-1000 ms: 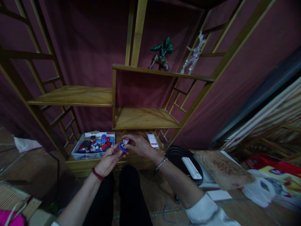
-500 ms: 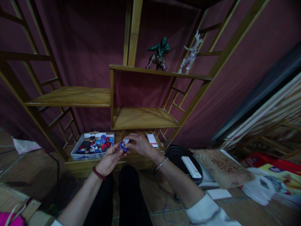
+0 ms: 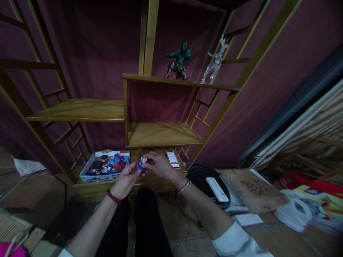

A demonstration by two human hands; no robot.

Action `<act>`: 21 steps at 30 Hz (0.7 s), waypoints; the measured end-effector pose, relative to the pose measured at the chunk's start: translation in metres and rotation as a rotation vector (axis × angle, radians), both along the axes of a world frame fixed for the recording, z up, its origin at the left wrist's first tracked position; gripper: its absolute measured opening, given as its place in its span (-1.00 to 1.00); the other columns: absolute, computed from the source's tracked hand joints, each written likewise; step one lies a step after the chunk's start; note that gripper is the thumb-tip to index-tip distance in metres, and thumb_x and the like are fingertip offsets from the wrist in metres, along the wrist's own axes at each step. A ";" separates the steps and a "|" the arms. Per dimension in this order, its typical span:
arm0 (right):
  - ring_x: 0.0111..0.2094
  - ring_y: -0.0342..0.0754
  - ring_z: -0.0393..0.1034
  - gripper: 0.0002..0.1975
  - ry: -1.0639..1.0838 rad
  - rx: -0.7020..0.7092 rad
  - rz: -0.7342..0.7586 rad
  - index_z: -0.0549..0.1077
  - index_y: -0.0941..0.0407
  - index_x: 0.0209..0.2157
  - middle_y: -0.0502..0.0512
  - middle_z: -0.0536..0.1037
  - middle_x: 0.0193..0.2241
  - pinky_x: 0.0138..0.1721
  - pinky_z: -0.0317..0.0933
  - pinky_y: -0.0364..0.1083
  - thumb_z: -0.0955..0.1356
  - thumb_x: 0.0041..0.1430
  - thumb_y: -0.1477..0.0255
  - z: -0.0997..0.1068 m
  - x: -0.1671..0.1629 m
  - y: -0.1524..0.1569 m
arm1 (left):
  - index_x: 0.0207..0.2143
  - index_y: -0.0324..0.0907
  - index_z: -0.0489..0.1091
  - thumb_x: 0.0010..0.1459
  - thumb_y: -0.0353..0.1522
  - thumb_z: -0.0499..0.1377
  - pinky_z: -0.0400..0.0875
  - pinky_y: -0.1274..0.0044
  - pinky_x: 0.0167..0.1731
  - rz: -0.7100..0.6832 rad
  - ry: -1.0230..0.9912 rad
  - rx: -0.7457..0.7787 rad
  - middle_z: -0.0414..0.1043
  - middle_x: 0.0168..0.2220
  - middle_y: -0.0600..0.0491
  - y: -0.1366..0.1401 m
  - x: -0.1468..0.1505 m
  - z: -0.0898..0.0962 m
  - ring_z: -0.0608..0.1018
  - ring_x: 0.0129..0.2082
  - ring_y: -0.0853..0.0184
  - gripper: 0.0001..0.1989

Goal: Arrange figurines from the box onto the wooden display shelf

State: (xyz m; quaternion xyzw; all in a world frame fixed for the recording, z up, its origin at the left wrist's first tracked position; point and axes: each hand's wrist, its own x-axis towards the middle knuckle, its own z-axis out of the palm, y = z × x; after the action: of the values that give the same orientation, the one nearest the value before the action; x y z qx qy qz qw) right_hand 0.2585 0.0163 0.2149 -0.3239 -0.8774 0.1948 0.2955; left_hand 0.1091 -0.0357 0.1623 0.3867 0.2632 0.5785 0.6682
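Between my two hands is a small figurine (image 3: 144, 160) with a white top, standing on a round purple base (image 3: 140, 166). My left hand (image 3: 128, 179), with a red bead bracelet at the wrist, is closed on the base from the left. From the right, my right hand (image 3: 159, 165) pinches the figurine with thumb and fingers; a silver bangle circles that wrist. Left of the hands stands an open box (image 3: 104, 177) packed with several small figures and round red, blue and dark pieces. A phone (image 3: 172, 159) with a lit screen lies just beyond my right hand.
A wooden shelf unit (image 3: 163, 135) rises in front. Its upper board bears a green hooded figure (image 3: 180, 59) and a clear figure (image 3: 215, 62). On the floor to the right are a black round object (image 3: 197, 178), a white plastic bag (image 3: 294, 214) and a coloured package (image 3: 318, 198).
The whole view has shifted slightly, with the shelf a little further left. Both hands keep their hold on the figurine and its base in nearly the same pose.
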 end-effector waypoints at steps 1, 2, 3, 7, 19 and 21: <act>-0.38 -0.16 0.33 -0.81 -0.002 0.004 -0.005 0.43 0.10 -0.26 0.03 0.45 -0.38 -0.34 0.16 -0.19 0.32 0.05 0.38 0.000 0.000 0.000 | -0.18 -0.22 0.37 -0.07 -0.44 0.21 0.27 0.54 -0.30 0.001 0.005 0.004 0.41 -0.25 -0.02 0.001 0.000 0.000 0.45 -0.29 0.35 -0.68; -0.37 -0.16 0.33 -0.81 -0.002 0.007 -0.004 0.43 0.10 -0.26 0.03 0.45 -0.37 -0.33 0.16 -0.19 0.32 0.05 0.38 0.000 0.000 0.000 | -0.18 -0.22 0.37 -0.07 -0.44 0.21 0.27 0.54 -0.30 0.002 0.009 0.007 0.42 -0.25 -0.02 0.001 0.000 0.001 0.45 -0.29 0.35 -0.68; -0.37 -0.16 0.33 -0.81 0.002 0.011 0.000 0.43 0.10 -0.26 0.03 0.44 -0.37 -0.32 0.16 -0.19 0.31 0.05 0.38 0.000 0.001 -0.001 | -0.18 -0.22 0.38 -0.07 -0.44 0.21 0.27 0.54 -0.31 0.001 0.010 0.007 0.42 -0.25 -0.02 0.002 0.001 0.001 0.45 -0.30 0.35 -0.68; -0.36 -0.16 0.32 -0.81 0.011 0.020 0.028 0.43 0.13 -0.26 0.04 0.44 -0.38 -0.32 0.17 -0.19 0.31 0.05 0.39 0.003 0.003 -0.002 | -0.21 -0.24 0.39 -0.09 -0.44 0.23 0.28 0.53 -0.31 -0.009 -0.010 -0.009 0.42 -0.26 -0.03 0.002 0.001 0.001 0.45 -0.30 0.34 -0.69; -0.31 -0.15 0.34 -0.77 0.039 -0.026 0.100 0.41 0.10 -0.22 0.03 0.46 -0.32 -0.26 0.19 -0.16 0.32 0.03 0.37 0.005 0.009 0.008 | -0.17 -0.22 0.37 -0.05 -0.45 0.20 0.29 0.54 -0.27 -0.046 -0.048 -0.019 0.42 -0.25 -0.01 0.001 0.004 0.004 0.46 -0.27 0.34 -0.68; -0.25 -0.14 0.34 -0.71 0.081 -0.049 0.080 0.38 0.07 -0.16 0.03 0.46 -0.25 -0.20 0.19 -0.14 0.33 0.03 0.37 0.006 0.010 0.007 | -0.16 -0.21 0.36 -0.06 -0.46 0.20 0.30 0.55 -0.28 -0.037 -0.054 -0.025 0.43 -0.27 -0.01 0.002 0.006 0.008 0.47 -0.26 0.34 -0.67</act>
State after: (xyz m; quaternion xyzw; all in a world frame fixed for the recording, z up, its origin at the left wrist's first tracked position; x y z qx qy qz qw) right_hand 0.2684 0.0230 0.2214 -0.2877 -0.8719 0.2407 0.3148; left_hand 0.1150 -0.0339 0.1699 0.3674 0.2453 0.5727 0.6906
